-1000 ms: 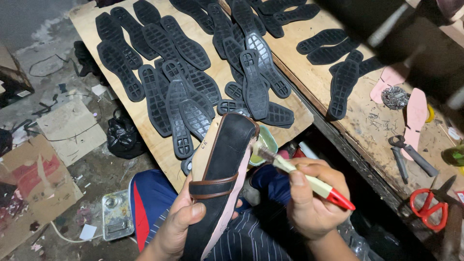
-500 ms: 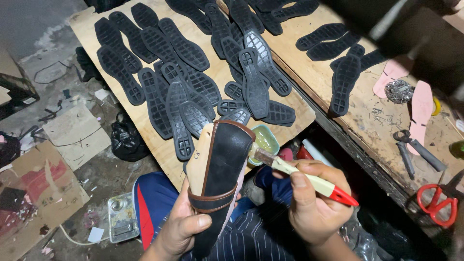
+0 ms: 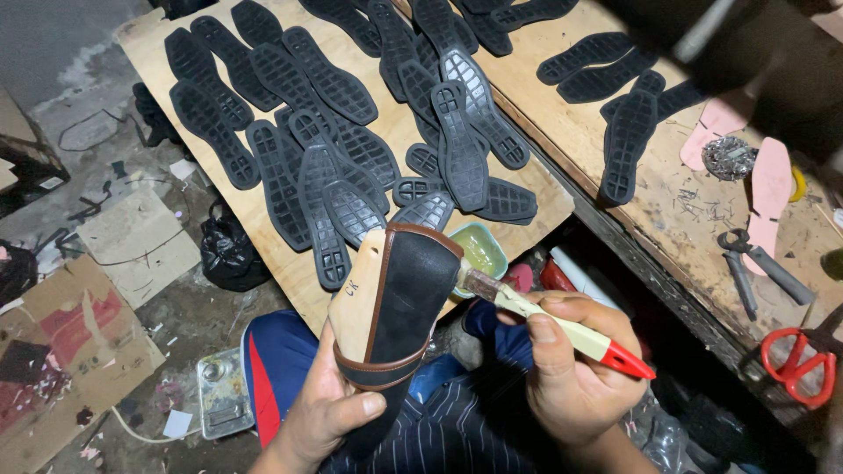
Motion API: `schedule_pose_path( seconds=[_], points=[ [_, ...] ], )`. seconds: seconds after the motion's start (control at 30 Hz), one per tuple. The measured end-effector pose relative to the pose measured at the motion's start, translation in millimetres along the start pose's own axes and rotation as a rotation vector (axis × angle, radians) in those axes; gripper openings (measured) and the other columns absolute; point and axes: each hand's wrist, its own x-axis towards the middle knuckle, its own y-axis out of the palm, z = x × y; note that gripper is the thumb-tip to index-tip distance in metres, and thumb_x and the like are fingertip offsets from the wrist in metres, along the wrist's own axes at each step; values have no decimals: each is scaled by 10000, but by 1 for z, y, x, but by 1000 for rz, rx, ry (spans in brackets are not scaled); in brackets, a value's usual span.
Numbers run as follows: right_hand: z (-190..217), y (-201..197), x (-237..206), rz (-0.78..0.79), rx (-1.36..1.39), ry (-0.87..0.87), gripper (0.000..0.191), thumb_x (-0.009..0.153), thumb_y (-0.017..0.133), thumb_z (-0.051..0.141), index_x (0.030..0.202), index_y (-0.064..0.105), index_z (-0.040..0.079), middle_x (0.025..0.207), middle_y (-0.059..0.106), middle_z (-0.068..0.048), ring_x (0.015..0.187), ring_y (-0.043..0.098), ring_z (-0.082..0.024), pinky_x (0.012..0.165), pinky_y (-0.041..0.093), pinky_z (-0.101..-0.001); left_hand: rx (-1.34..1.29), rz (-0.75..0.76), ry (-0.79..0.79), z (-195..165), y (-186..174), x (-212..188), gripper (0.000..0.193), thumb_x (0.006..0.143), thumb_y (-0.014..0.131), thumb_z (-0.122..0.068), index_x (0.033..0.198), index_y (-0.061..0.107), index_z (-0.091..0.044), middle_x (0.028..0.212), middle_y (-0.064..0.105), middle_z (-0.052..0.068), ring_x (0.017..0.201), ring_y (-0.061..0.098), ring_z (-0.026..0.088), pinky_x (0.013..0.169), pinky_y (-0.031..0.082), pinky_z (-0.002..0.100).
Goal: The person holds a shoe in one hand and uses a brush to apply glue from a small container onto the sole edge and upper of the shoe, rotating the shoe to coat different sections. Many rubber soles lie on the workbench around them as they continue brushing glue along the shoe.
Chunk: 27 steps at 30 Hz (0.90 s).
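At six o'clock, the left hand (image 3: pixel 329 412) grips a shoe on its last (image 3: pixel 391 307), sole side up. The right hand (image 3: pixel 571 369) clasps a brush (image 3: pixel 549 320), bristles touching the shoe's three o'clock edge beside a glue bowl (image 3: pixel 481 250). Gluing seems underway; rubber soles (image 3: pixel 351 132) lie unattached at twelve o'clock.

Hidden, cropped and blurred parts around the held shoe and brush

The left hand (image 3: pixel 329 412) is cut off at the wrist by the bottom edge, and its fingers lie hidden behind the shoe on its wooden last (image 3: pixel 391 307); only the thumb shows. The right hand (image 3: pixel 571 373) covers the middle of the brush (image 3: pixel 549 320) handle, and its forearm leaves the picture below. The small green bowl (image 3: pixel 483 250) is half hidden behind the shoe. The red-handled scissors (image 3: pixel 795 364) are cropped at the right edge. A dark blurred shape (image 3: pixel 746 53) masks the bench (image 3: pixel 615 140) at top right, and several black rubber soles (image 3: pixel 369 114) run off the top edge.
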Motion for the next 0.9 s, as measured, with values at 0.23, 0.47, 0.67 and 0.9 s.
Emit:
schedule_pose_path(
  seconds=[0.23,0.47,0.67,0.9],
  points=[
    [3,-2,2,91,-142,-26,211,1015,669,-13,1201,574,-42,1087,711,-238,962,743,-264,910,616,-367,-12,-25,-14,1,-1,2,1131,708,814,-232,1610,157,-47,1528,449,147,1395,470,252,1176,351,434],
    [3,-8,14,266,-345,-178,261,947,737,13,1157,586,-28,1131,717,-228,1048,750,-275,920,611,-340,-11,12,-26,-17,12,7,1083,726,806,-369,1571,222,-26,1372,586,241,1206,638,325,1059,504,469],
    [-8,-3,16,122,-194,-92,211,1019,695,-14,1205,602,-49,1135,707,-228,1068,733,-274,991,596,-359,-20,-10,-61,-23,17,12,1095,720,806,-417,1576,242,-32,1333,608,250,1141,662,326,988,536,470],
    [-11,-3,11,73,-118,-18,218,1025,679,-16,1219,592,-64,1128,699,-213,1025,737,-251,981,607,-364,22,31,-19,-19,16,13,1078,755,802,-374,1583,198,-38,1399,577,235,1217,643,316,1074,505,466]
  ],
)
